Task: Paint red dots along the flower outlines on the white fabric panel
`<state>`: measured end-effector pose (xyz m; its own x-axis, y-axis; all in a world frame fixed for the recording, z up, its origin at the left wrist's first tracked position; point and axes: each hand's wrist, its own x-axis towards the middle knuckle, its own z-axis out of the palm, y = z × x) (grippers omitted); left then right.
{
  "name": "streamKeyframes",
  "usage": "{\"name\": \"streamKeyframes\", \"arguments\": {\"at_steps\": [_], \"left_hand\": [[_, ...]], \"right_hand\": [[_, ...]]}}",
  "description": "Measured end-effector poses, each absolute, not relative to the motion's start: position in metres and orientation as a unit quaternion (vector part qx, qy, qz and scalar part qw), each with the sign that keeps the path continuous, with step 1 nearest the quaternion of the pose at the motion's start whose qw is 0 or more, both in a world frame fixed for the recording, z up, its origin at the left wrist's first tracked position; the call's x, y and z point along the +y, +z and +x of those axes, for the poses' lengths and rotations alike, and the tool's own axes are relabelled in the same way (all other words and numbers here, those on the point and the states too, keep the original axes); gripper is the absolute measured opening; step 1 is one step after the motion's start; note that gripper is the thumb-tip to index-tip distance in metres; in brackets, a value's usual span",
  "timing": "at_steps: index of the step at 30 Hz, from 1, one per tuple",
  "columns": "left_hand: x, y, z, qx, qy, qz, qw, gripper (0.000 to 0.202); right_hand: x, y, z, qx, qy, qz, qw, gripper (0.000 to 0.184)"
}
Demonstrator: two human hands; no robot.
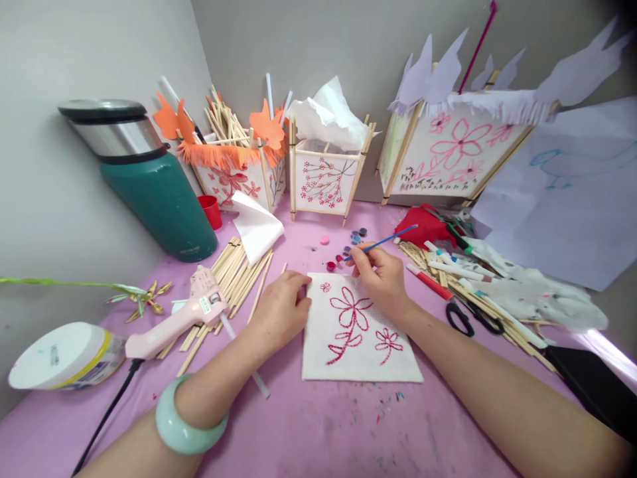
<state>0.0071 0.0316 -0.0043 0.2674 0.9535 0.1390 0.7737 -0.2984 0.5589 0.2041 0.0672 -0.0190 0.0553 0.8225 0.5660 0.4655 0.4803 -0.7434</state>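
A white paper square (358,355) painted with red flowers lies on the pink table (308,431). My left hand (281,309) rests curled on the paper's left edge and holds it down. My right hand (381,272) is pinched round a thin blue paintbrush (393,237), its tip pointing toward small paint caps (343,255) just beyond the paper. A pale green bangle (184,418) circles my left wrist.
A pink glue gun (179,318) and wooden sticks (239,272) lie at the left. A green flask (154,192) leans at the back left. Paper lanterns (326,176) stand along the wall. Scissors (472,318), markers (452,269) and a glue tub (64,355) sit nearby.
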Motion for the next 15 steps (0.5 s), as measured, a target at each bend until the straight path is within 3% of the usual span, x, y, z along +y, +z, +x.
{"name": "streamKeyframes", "arguments": {"at_steps": [9,15], "left_hand": [[0.032,-0.01,0.008,0.553,0.241,0.775,0.188,0.034],[0.032,-0.007,0.008,0.549,0.235,0.777,0.199,0.039]], "right_hand": [[0.07,-0.015,0.206,-0.534,0.319,-0.458,0.635,0.025],[0.069,-0.007,0.22,-0.505,0.326,-0.461,0.653,0.026]]}}
